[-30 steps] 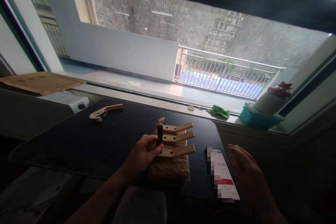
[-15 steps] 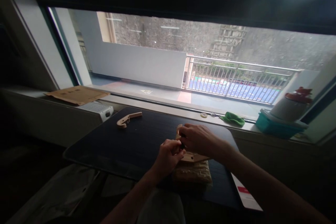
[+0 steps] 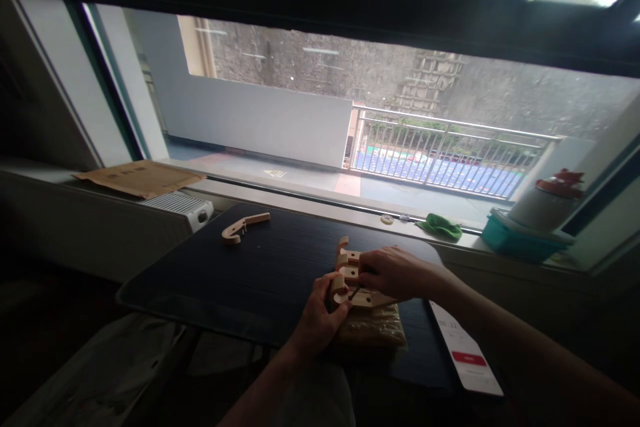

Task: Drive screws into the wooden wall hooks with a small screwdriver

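Observation:
My left hand (image 3: 319, 312) is closed around the near curled end of a pale wooden hook piece (image 3: 351, 273). Curved hooks stand along the left side of this piece, and dark holes show in its flat strips. My right hand (image 3: 393, 271) is closed on a thin dark tool (image 3: 355, 291), whose tip slants down to the nearest strip beside my left thumb. Whether it is a screwdriver or a hex key I cannot tell. Under the wooden piece lies a plastic-wrapped brownish block (image 3: 373, 330).
A separate curved wooden hook (image 3: 245, 227) lies on the dark table (image 3: 280, 273), small pins beside it. To the right is a lit phone (image 3: 470, 360). Along the sill are a green cloth (image 3: 440, 227), a teal box (image 3: 520, 240), a bottle (image 3: 545, 200) and a brown envelope (image 3: 143, 178).
My right hand has drawn back to the right, uncovering the hooks and holes. My left hand has shifted down slightly and now grips the wooden end. More of the phone shows.

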A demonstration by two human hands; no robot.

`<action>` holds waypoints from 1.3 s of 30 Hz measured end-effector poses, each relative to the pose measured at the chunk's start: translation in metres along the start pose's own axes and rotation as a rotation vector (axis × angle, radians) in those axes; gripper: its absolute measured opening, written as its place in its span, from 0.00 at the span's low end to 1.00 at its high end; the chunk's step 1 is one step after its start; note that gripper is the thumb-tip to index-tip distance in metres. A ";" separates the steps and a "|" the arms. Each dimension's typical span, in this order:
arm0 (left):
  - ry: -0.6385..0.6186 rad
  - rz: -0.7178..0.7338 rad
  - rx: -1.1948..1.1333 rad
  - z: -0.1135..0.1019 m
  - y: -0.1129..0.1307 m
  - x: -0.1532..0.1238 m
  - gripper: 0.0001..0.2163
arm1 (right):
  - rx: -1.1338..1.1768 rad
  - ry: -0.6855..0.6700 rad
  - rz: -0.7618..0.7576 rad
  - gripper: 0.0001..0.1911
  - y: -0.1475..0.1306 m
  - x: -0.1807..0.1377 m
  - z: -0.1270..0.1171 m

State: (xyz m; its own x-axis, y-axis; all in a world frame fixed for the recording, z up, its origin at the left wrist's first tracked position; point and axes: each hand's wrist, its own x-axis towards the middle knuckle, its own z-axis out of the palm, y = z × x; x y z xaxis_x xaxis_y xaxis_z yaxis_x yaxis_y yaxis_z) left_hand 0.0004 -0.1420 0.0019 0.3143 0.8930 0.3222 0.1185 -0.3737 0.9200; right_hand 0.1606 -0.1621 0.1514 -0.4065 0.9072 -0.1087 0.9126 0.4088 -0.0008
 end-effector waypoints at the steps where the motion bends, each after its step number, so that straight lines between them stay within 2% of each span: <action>1: -0.003 0.005 0.012 0.000 0.000 0.000 0.15 | -0.013 0.000 0.010 0.16 -0.002 0.000 -0.001; 6: -0.027 0.027 0.025 -0.003 -0.003 0.000 0.12 | -0.094 -0.048 -0.049 0.08 -0.021 0.002 -0.013; 10: -0.026 0.002 0.015 -0.004 -0.006 -0.001 0.12 | -0.088 -0.071 -0.076 0.10 -0.025 0.006 -0.017; 18: -0.002 0.002 -0.010 -0.004 -0.007 -0.002 0.12 | -0.084 -0.055 0.046 0.15 -0.009 0.007 -0.009; 27: -0.021 -0.018 0.009 -0.004 -0.007 -0.002 0.12 | -0.099 -0.039 -0.075 0.11 -0.019 0.002 -0.015; 31: -0.012 -0.015 -0.003 -0.004 -0.007 -0.003 0.12 | -0.082 -0.001 -0.036 0.15 -0.015 0.004 -0.010; 34: -0.013 -0.013 -0.013 -0.004 -0.008 -0.003 0.13 | -0.116 -0.021 0.018 0.17 -0.015 0.004 -0.010; 39: -0.029 -0.021 -0.004 -0.005 -0.007 -0.002 0.12 | -0.113 -0.046 -0.024 0.12 -0.024 0.000 -0.019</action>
State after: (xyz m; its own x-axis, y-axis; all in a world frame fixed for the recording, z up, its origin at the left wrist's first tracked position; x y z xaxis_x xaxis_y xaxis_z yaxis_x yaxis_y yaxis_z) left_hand -0.0056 -0.1400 -0.0046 0.3389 0.8931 0.2959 0.1219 -0.3535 0.9274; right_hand 0.1383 -0.1703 0.1704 -0.4233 0.8925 -0.1557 0.8908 0.4413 0.1083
